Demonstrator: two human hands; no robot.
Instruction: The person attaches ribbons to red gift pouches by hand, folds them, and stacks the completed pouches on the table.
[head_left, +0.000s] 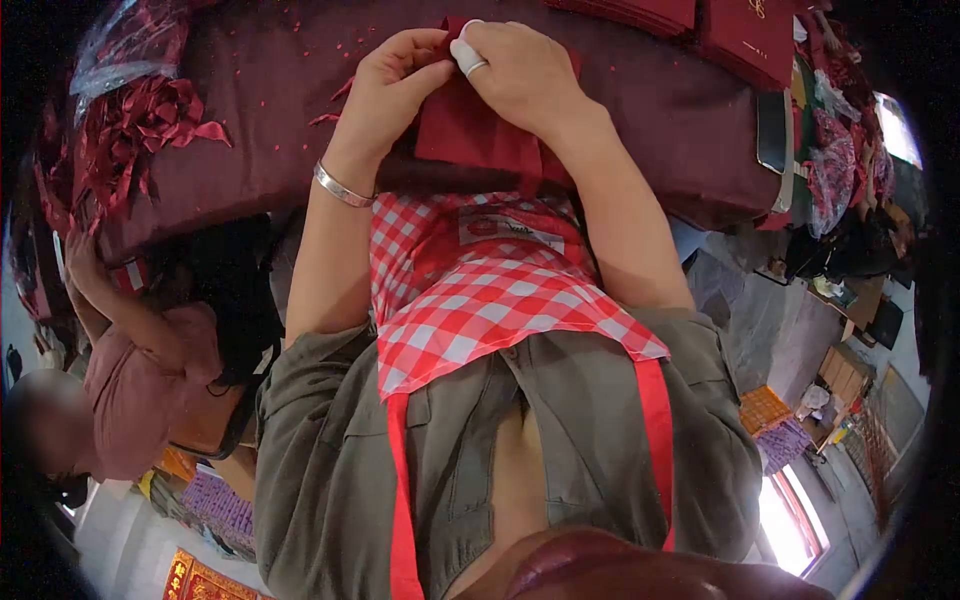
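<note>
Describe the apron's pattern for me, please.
The apron has red-and-white checks, with plain red straps; the head view shows it best.

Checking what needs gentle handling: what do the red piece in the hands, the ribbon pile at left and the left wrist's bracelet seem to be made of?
Red piece: probably matte card or stiff paper, given its flat face and straight edges; cloth isn't ruled out.
Ribbon pile: likely satin fabric, from its soft folds and sheen.
Bracelet: apparently polished silver-coloured metal, judging by bright highlights.
</note>
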